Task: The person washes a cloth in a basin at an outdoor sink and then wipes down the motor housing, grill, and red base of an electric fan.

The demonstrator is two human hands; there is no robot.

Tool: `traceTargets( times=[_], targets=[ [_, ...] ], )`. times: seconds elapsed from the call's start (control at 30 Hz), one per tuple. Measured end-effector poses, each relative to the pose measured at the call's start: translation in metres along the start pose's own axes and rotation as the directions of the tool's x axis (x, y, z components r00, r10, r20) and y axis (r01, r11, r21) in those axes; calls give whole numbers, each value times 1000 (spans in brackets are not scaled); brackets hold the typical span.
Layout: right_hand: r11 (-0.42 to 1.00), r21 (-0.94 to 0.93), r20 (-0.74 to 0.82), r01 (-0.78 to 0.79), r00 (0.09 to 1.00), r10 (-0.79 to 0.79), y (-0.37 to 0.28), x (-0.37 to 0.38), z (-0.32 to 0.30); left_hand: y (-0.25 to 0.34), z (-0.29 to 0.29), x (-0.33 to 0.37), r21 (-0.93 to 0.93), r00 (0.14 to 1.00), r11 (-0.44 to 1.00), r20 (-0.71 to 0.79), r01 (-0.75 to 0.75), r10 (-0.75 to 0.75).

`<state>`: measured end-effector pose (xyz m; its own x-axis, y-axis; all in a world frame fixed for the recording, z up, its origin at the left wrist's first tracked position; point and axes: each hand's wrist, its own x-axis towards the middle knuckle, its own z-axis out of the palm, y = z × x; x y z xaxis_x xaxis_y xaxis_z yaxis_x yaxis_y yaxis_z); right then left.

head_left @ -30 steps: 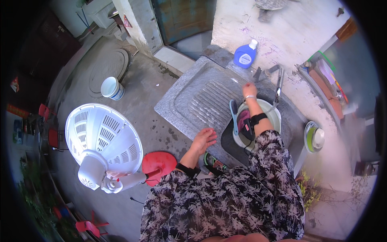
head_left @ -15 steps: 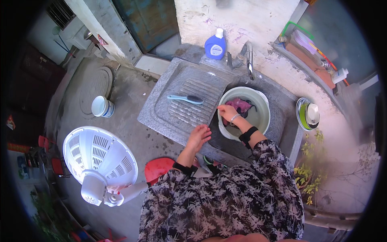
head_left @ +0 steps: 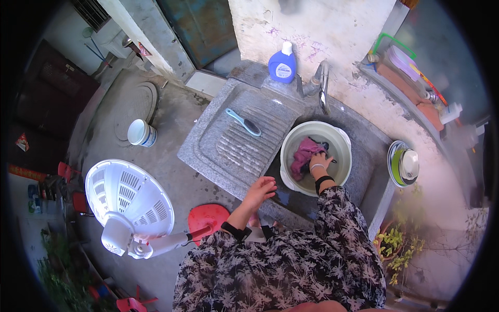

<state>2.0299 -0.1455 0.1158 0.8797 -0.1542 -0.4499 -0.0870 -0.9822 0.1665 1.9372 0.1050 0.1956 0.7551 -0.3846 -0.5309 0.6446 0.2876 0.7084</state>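
Observation:
My right hand [head_left: 319, 162] reaches into a white basin [head_left: 345, 140] of water in the sink. Its fingers are spread against a wet pinkish-purple cloth [head_left: 304, 155], with a darker piece of fabric beside it. My left hand [head_left: 261, 190] hovers at the front edge of the stone sink, empty, its fingers loosely curved and apart. On the ribbed stone washboard [head_left: 236, 148] lies a light-blue scrubbing brush [head_left: 243, 122], slanting with its dark bristle end toward the basin. Neither hand touches the brush.
A blue detergent bottle [head_left: 283, 63] and a metal tap [head_left: 323, 88] stand behind the basin. Stacked bowls [head_left: 404, 164] sit right of the sink. To my left are a white fan [head_left: 130, 205], a red stool [head_left: 207, 218] and a white bucket [head_left: 141, 133].
My right hand has moved from the basin's left rim down onto the cloth, which is more bunched. The brush has turned from nearly level to slanted. My left hand stays near the sink's edge.

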Motion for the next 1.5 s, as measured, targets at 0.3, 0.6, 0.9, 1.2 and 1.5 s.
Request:
traceTargets(
  times=[0.3, 0.6, 0.9, 1.2, 1.5],
  targets=[
    [847, 532, 15, -29, 1000, 25, 49, 4, 14, -1, 46, 24, 78, 993, 997, 115, 14, -23],
    [-323, 918, -265, 230, 962, -68, 16, -118, -66, -13, 78, 66, -174, 973, 958, 56, 230, -224],
    [738, 503, -570, 449, 815, -108, 12, -110, -33, -23, 106, 82, -142, 999, 990, 27, -24, 29],
    [454, 860, 74, -234, 937, 342, 47, -48, -27, -22, 82, 61, 49, 992, 997, -117, 52, -46],
    [970, 190, -97, -155, 980, 175, 17, -47, 20, -33, 72, 54, 43, 986, 985, 19, 165, -166]
  ],
)
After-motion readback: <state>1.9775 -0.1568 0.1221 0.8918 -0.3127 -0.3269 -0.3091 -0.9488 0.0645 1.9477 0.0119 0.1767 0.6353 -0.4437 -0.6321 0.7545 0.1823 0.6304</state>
